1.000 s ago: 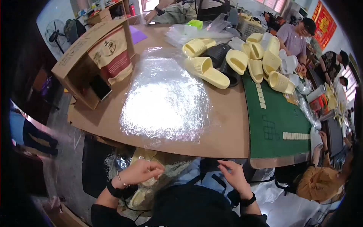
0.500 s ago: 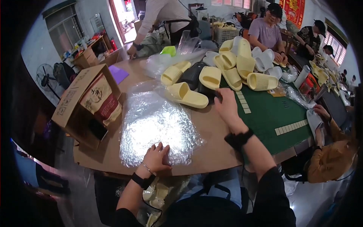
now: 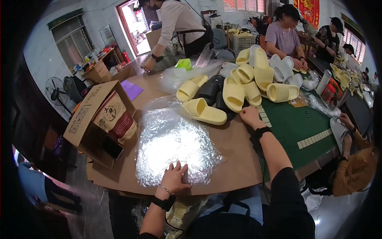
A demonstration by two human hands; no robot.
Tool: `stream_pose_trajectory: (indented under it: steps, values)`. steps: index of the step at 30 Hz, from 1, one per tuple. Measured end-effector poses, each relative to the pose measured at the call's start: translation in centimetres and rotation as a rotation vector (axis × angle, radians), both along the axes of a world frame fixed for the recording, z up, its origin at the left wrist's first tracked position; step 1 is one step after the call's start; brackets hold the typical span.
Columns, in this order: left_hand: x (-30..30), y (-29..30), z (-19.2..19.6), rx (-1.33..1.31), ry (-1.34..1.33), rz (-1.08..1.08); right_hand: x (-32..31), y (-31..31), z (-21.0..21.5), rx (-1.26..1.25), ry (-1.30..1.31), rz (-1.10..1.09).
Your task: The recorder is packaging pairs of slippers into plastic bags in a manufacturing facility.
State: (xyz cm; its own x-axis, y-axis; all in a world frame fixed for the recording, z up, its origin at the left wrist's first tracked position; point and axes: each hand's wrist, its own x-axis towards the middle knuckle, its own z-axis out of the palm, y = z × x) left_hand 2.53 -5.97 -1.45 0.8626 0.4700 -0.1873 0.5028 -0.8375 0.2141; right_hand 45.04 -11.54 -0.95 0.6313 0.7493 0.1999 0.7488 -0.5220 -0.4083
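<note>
My left hand [image 3: 175, 177] lies with spread fingers on the near edge of a stack of clear plastic bags [image 3: 167, 131]. My right hand [image 3: 251, 117] is closed, its curled fingertips at the lower end of a pale yellow slide slipper [image 3: 233, 95] at the front of a heap; the exact grip is partly hidden. Left of it, another yellow slipper [image 3: 205, 112] lies over the far right corner of the bags. A black slipper [image 3: 211, 90] sits behind that one. More yellow slippers [image 3: 262, 69] and white slippers [image 3: 281, 67] are piled farther back.
An open cardboard box [image 3: 93, 115] with a printed pouch [image 3: 115, 117] stands left on the cardboard-covered table [image 3: 234, 159]. A purple sheet [image 3: 131, 90] lies behind it. To the right is a green mat [image 3: 294, 123]. Several people work around the table, one reaching across its far side [image 3: 175, 24].
My right hand has lowered and its fingers have closed in. The front yellow slipper has turned more upright and shifted right. My left hand stays on the bags while the view has shifted.
</note>
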Motion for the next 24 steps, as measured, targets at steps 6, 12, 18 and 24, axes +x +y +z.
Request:
stream_pose_trajectory:
  steps: [6,12,18,24]
  values:
    - [0.4,-0.6,0.5,0.033,0.026,-0.001,-1.2,-5.5,7.4,0.577,0.532,0.004]
    - [-0.4,-0.4,0.0,0.037,-0.03,0.002,-11.1,-9.4,16.9,0.552,1.616,0.462]
    - [-1.0,1.3,-2.3,0.008,-0.05,-0.082,-18.8,-5.0,15.3,0.329,1.365,0.717]
    - [0.1,-0.1,-0.2,-0.004,-0.063,0.018,-16.0,-0.8,10.8,-0.006,0.791,0.631]
